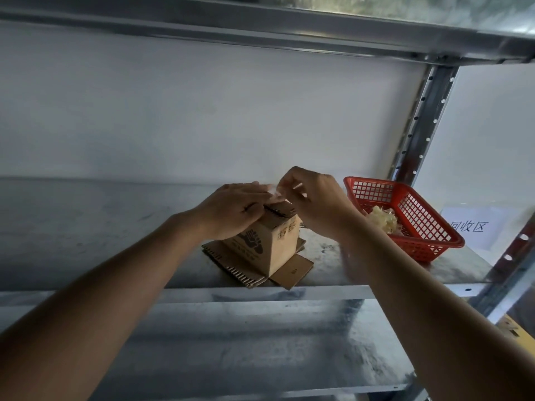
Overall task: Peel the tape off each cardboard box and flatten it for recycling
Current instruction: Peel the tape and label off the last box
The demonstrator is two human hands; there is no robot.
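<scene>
A small brown cardboard box with a black printed mark stands upright on a pile of flattened cardboard near the shelf's front edge. My left hand lies over the box's top left side, its fingers stretched across the top flaps. Just above the top, my right hand pinches a piece of clear tape that lifts off the box.
A red plastic basket holding crumpled tape stands to the right on the metal shelf. Behind it hangs a white paper label. A perforated steel upright rises at the right, and a lower shelf lies beneath.
</scene>
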